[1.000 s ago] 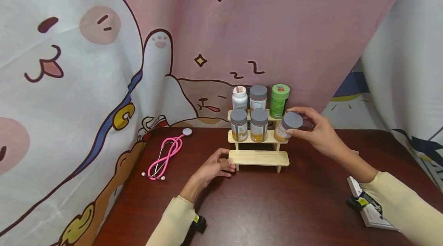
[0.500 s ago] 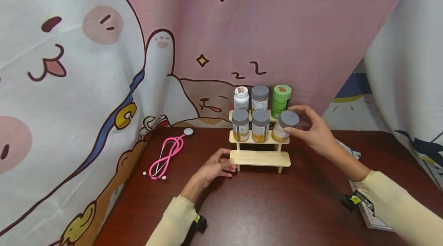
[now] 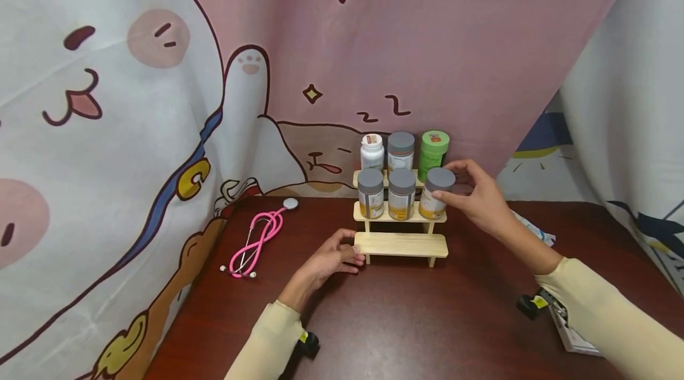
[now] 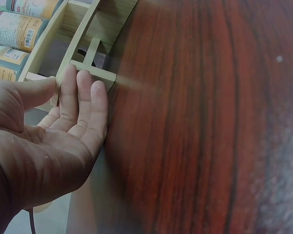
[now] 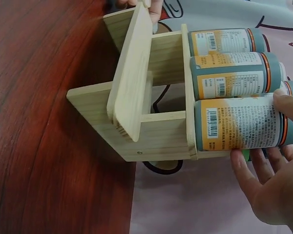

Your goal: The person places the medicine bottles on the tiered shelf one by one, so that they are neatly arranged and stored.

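Note:
A small three-step wooden display rack [image 3: 401, 243] stands on the dark red-brown table. At the left end of its lowest step, my left hand [image 3: 332, 260] pinches the board between thumb and fingers, as the left wrist view [image 4: 63, 131] shows too. My right hand [image 3: 481, 199] holds a grey-lidded jar [image 3: 433, 202] with an orange and white label. That jar stands upright at the right end of the middle step, thumb in front and fingers around its far side. Two similar jars, the left jar [image 3: 371, 196] and the middle jar [image 3: 401, 196], stand beside it.
On the top step are a white bottle [image 3: 372, 154], another grey-lidded jar [image 3: 401, 154] and a green canister [image 3: 433, 154]. A pink stethoscope [image 3: 256, 240] lies left of the rack. A white box [image 3: 577, 335] is partly under the right forearm. A patterned cloth [image 3: 454, 41] hangs behind.
My right hand has moved slightly left with the jar, which has gone from tilted to upright on the middle step. The left hand stays at the rack's lowest step.

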### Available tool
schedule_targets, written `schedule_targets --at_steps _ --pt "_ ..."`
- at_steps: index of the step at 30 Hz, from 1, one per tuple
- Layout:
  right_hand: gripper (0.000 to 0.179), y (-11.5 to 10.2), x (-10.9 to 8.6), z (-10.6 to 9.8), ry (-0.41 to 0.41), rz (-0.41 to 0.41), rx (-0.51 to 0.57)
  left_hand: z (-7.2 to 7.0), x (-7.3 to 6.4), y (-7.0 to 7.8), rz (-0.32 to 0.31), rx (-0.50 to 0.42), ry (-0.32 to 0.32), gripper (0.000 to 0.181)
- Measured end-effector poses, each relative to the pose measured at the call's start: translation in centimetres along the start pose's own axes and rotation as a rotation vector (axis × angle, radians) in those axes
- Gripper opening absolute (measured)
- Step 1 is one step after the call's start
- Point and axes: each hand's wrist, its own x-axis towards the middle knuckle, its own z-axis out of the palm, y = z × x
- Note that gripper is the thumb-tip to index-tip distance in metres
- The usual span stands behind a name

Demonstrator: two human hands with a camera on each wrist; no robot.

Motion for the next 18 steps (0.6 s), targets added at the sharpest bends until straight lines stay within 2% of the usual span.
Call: schedule_targets --at_steps 18 --pt "0.061 -0.45 0.21 0.19 -0.019 0.034 0.007 -0.22 0.01 0.18 -0.003 0.011 -0.015 0.042"
